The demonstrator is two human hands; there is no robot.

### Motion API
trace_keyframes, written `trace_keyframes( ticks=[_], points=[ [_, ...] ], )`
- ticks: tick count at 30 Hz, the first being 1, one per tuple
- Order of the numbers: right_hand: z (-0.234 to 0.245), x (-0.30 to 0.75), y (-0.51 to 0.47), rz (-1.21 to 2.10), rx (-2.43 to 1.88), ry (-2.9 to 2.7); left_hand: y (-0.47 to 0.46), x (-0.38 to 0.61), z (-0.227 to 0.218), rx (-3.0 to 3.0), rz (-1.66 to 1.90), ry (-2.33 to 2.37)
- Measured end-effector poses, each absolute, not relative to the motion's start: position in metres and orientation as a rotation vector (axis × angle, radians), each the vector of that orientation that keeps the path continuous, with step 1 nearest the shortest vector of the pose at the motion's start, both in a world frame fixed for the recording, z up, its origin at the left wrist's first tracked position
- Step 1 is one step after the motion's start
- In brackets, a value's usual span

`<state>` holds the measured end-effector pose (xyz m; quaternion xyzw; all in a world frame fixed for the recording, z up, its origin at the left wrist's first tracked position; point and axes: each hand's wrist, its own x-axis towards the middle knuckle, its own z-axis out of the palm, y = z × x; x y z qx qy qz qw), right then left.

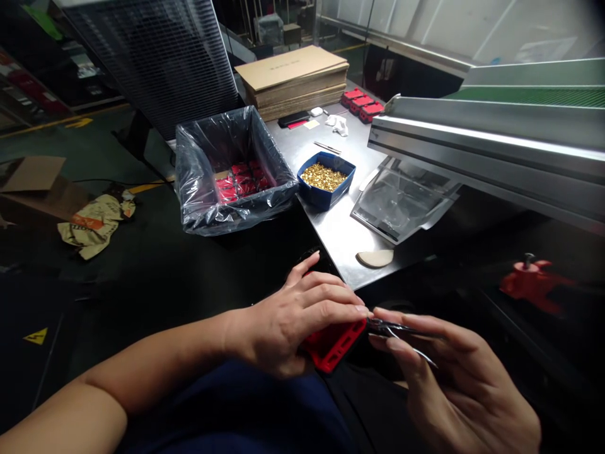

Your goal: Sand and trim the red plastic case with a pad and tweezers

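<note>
My left hand (297,315) is closed around a small red plastic housing (336,343), held over my lap below the table edge. My right hand (454,378) pinches metal tweezers (401,334), whose tips meet the right end of the red housing by my left fingertips. A blue tray (326,183) full of small brass parts stands on the steel table (340,227) ahead of my hands.
A plastic-lined bin (231,170) with red housings sits left of the blue tray. Clear plastic trays (401,202), a tan pad (375,257), stacked cardboard (295,79), more red housings (362,104) and spare tweezers (328,148) lie on the table. A conveyor frame (486,145) overhangs at right.
</note>
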<state>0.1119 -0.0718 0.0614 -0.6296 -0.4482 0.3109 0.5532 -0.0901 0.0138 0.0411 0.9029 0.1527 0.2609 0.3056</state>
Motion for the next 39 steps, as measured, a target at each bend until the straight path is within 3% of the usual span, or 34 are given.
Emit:
trace_keyframes(
  ticks=[14,20,30,35,39],
  points=[
    [0.058,0.116,-0.075,0.621,-1.44,-1.338,0.012,-0.091,0.04,2.41,0.708,0.417],
    [0.055,0.093,-0.073,0.513,-1.479,-0.987,0.012,-0.09,0.039,2.388,0.725,0.441],
    [0.05,0.097,-0.067,0.855,-1.562,-0.64,0.008,-0.107,0.013,2.056,0.653,0.56],
    [-0.009,0.112,-0.048,0.895,-1.497,-0.708,-0.016,-0.134,-0.036,1.682,0.361,0.93],
    [-0.078,0.126,-0.021,0.778,-1.64,-0.879,-0.034,-0.147,-0.05,1.367,0.217,1.098]
  ],
)
